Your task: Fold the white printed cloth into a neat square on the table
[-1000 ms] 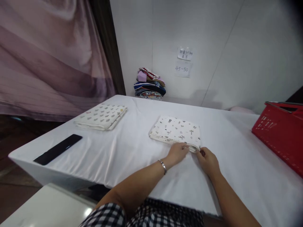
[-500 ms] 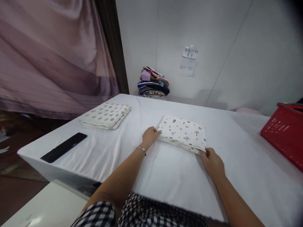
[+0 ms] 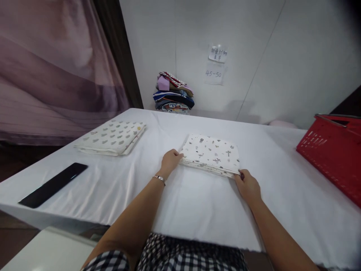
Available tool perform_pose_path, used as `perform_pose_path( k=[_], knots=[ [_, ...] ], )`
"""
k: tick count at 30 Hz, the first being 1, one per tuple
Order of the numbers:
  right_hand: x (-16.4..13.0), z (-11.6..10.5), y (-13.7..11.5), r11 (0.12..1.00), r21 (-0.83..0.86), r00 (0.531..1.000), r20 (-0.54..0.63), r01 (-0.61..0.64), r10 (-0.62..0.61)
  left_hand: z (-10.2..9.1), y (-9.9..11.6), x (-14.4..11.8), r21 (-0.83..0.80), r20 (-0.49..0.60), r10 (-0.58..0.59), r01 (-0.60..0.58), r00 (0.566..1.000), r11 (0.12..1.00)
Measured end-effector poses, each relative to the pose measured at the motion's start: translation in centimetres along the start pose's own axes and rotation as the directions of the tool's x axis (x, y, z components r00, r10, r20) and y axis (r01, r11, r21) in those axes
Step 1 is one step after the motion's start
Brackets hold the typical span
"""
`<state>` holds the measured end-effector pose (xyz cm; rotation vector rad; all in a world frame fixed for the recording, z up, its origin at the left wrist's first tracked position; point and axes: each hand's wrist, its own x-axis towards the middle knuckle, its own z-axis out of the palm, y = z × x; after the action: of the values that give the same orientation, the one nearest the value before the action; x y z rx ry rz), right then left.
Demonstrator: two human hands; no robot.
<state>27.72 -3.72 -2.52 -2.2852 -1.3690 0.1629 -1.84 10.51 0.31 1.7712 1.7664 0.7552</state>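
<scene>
A folded white cloth with small dark prints (image 3: 212, 153) lies in the middle of the table with the white cover (image 3: 197, 203). My left hand (image 3: 170, 161), a bracelet on its wrist, grips the cloth's near left corner. My right hand (image 3: 248, 186) grips its near right corner. Both sets of fingers curl under the cloth's near edge. A second folded cloth with grey prints (image 3: 111, 137) lies to the far left, apart from both hands.
A long black flat object (image 3: 53, 184) lies near the table's left edge. A red plastic basket (image 3: 332, 152) stands at the right. A stack of folded colourful clothes (image 3: 172, 97) sits behind the table against the white wall, under two paper notes (image 3: 216, 64).
My left hand has moved from the cloth's near right corner, beside my right hand, across to its near left corner. My right hand stays at the near right corner.
</scene>
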Motion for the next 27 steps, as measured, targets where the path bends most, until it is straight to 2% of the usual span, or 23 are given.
perform_pose_path(
  k=[7, 10, 16, 20, 22, 24, 25, 27],
  knots=[
    [-0.1, 0.0, -0.2, 0.996, 0.084, 0.999, -0.028, -0.016, 0.019, -0.1, -0.1, 0.3, -0.018, 0.023, -0.073, 0.073, 0.997, 0.997],
    [0.3, -0.1, 0.3, 0.993, 0.12, 0.998, -0.05, -0.019, 0.025, 0.3, 0.1, 0.1, -0.071, 0.033, -0.068, 0.07, 0.997, 0.995],
    [1.4, -0.7, 2.1, 0.99, 0.092, 0.987, -0.11, -0.107, 0.117, 1.5, 0.1, -0.9, -0.169, 0.218, -0.012, 0.05, 0.976, 0.984],
    [1.4, -0.5, 2.5, 0.991, 0.121, 0.992, -0.11, -0.054, 0.067, 1.6, 0.1, -0.8, -0.153, 0.222, -0.021, 0.056, 0.975, 0.987],
    [1.3, -0.3, 2.5, 0.988, 0.153, 0.991, -0.124, -0.029, 0.048, 1.4, 0.4, -1.0, -0.093, 0.183, 0.009, 0.009, 0.983, 0.996],
    [1.2, -0.3, 2.6, 0.98, 0.198, 0.988, -0.15, 0.002, 0.029, 1.3, 0.7, -1.3, -0.001, 0.104, 0.1, -0.101, 0.99, 0.995],
    [1.2, -0.2, 2.6, 0.974, 0.225, 0.986, -0.169, 0.032, 0.007, 1.2, 0.9, -1.6, 0.047, 0.056, 0.176, -0.179, 0.983, 0.983],
    [1.1, -0.3, 2.5, 0.95, 0.285, 0.974, -0.216, 0.128, -0.066, 1.2, 1.3, -2.1, 0.126, -0.027, 0.352, -0.347, 0.935, 0.929]
  ],
)
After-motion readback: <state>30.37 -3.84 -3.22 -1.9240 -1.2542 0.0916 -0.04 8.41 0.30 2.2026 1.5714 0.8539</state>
